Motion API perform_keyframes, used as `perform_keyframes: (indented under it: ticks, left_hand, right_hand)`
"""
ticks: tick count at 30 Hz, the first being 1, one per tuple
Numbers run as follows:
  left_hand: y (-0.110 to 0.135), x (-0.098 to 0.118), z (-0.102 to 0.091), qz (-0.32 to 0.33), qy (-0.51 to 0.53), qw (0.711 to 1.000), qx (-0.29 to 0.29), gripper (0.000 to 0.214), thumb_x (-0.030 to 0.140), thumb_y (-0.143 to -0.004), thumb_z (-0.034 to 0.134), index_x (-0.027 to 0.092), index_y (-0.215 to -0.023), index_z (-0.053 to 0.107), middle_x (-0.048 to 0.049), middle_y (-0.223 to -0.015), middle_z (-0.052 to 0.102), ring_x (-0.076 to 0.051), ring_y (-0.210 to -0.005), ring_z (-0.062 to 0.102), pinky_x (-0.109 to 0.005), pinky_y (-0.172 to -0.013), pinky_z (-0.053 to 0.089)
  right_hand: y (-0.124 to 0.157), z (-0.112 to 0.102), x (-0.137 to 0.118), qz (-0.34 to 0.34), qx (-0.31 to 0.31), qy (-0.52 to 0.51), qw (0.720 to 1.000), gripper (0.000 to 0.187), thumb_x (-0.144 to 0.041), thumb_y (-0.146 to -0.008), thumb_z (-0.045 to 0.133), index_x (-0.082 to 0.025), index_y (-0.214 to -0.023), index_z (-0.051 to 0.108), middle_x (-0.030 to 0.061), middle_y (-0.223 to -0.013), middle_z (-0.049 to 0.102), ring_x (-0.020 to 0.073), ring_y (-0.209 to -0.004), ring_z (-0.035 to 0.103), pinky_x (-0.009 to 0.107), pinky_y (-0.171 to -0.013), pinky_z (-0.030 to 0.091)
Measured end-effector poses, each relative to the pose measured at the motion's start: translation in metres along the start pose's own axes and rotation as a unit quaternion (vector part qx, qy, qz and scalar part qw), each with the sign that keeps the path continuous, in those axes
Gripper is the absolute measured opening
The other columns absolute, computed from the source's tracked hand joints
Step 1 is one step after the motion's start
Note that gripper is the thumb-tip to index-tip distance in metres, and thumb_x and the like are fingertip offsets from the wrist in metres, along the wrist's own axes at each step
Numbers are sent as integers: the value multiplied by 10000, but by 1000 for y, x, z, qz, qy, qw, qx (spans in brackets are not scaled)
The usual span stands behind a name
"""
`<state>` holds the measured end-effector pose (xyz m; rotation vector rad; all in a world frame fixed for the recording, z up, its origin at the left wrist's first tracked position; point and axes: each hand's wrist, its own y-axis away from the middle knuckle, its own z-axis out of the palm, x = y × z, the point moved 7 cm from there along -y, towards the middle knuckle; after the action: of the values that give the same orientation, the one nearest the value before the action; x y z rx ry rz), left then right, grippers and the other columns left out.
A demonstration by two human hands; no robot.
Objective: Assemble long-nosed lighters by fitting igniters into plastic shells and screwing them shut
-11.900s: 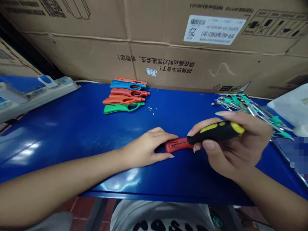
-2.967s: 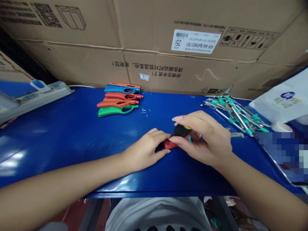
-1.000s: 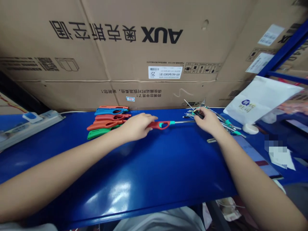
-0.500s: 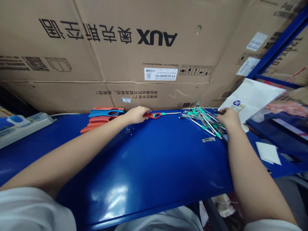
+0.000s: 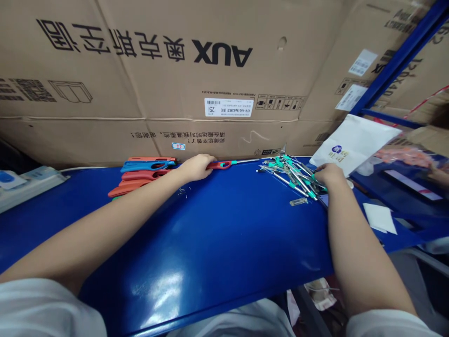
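head view, blue table (image 5: pixel 228 243), contents as listed.

item: left hand (image 5: pixel 196 167), at the far edge of the table, left of centre. its fingers are closed around the handle of the red lighter (image 5: pixel 219 164).

item: red lighter, lying flat along the far edge just in front of the cardboard boxes (image 5: pixel 157 84). it has a teal trigger part, and its thin metal tube runs right toward the pile of metal tubes (image 5: pixel 291 174).

item: right hand (image 5: pixel 328 174), on the far right of the table, well apart from the left hand. it lies knuckles up on the right end of the pile, fingers curled down into it. whether it grips anything cannot be told.

item: pile of metal tubes, teal-tipped, loosely crossed and touching the right hand.

item: stack of coloured lighter shells (image 5: pixel 140 172), orange, blue and red, just left of the left hand and partly behind the forearm.

item: small clear piece (image 5: pixel 299 201), alone on the table near the pile, on its near side.

item: white bag (image 5: pixel 351 142), with a printed logo, far right, leaning behind the right hand.

item: power strip (image 5: pixel 26 180), far left edge.

item: white paper (image 5: pixel 380 217), on the lower surface to the right.
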<state>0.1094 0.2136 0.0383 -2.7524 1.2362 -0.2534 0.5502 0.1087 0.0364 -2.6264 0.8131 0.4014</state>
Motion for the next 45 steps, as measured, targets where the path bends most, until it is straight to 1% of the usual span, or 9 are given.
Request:
perform_keyframes:
  ticks: [3, 7, 11, 13, 20, 27, 31, 37, 45]
  left_hand:
    - [3, 0, -1, 0, -7, 1000, 20, 349, 175, -880, 556, 149, -1215, 653, -116, -1208, 696, -269, -1147, 645, -353, -984, 517]
    - [14, 11, -5, 3, -16, 999, 49, 335, 172, -890, 552, 141, -1206, 658, -133, -1204, 687, -302, -1151, 633, -406, -980, 524]
    - [39, 40, -12, 38, -16, 997, 58, 273, 208, -948, 568, 145, -1196, 663, -121, -1204, 690, -280, -1147, 625, -395, -998, 509]
    - [54, 57, -16, 63, -15, 997, 45, 150, 220, -974, 575, 170, -1005, 712, -79, -1077, 723, -246, -1056, 650, -362, -963, 511]
    - [110, 85, -34, 73, -12, 996, 38, 384, 429, -1005, 576, 162, -745, 667, -53, -797, 680, -217, -821, 638, -325, -747, 500]
    - [154, 24, -49, -36, -45, 995, 79, 274, 385, -987, 540, 176, -1018, 714, -106, -1073, 732, -296, -1050, 672, -424, -906, 539]
    - [172, -15, -57, -125, -46, 989, 71, 339, 448, -933, 553, 170, -1055, 704, -119, -1082, 721, -313, -1004, 677, -433, -863, 552]
    - [181, -39, -68, -170, -68, 980, 83, 384, 483, -906, 524, 186, -1087, 687, -122, -1077, 710, -352, -1072, 643, -461, -897, 530]
    - [187, -65, -63, -206, 4, 979, 2, 466, 327, -794, 574, 164, -1225, 642, -130, -1192, 720, -339, -1066, 681, -456, -906, 549]
  right_hand:
    - [3, 0, 2, 58, -12, 39, 998, 311, -336, -962, 655, -170, -1225, 654, 113, -1242, 662, 251, -1083, 662, 455, -914, 568]
    - [12, -6, -22, 11, 14, 38, 999, 203, -205, -874, 621, -120, -992, 763, 204, -1025, 740, 381, -1062, 685, 500, -911, 537]
    - [30, -10, -67, -114, 28, 2, 993, 270, -212, -845, 547, -110, -971, 762, 224, -1056, 734, 411, -1094, 667, 520, -954, 506]
    - [45, -10, -94, -194, 21, -27, 980, 279, -172, -830, 515, -120, -963, 755, 210, -1099, 725, 378, -1117, 659, 502, -997, 488]
    - [133, 13, -179, -442, -118, -93, 884, 232, -238, -926, 508, -214, -995, 728, 85, -1077, 748, 239, -1057, 672, 373, -978, 489]
    - [180, 45, -204, -468, -210, -53, 857, 230, -362, -960, 552, -219, -783, 584, 18, -757, 674, 163, -630, 559, 281, -560, 330]
    - [179, 49, -200, -464, -236, -62, 852, 265, -373, -969, 544, -217, -756, 532, 11, -741, 652, 153, -634, 547, 268, -570, 322]
    - [177, 52, -198, -466, -257, -91, 842, 282, -404, -984, 514, -222, -779, 577, 6, -709, 636, 154, -630, 560, 270, -585, 363]
    - [145, 30, -183, -437, -149, -114, 880, 258, -383, -972, 488, -209, -898, 664, 70, -866, 704, 204, -740, 610, 324, -687, 418]
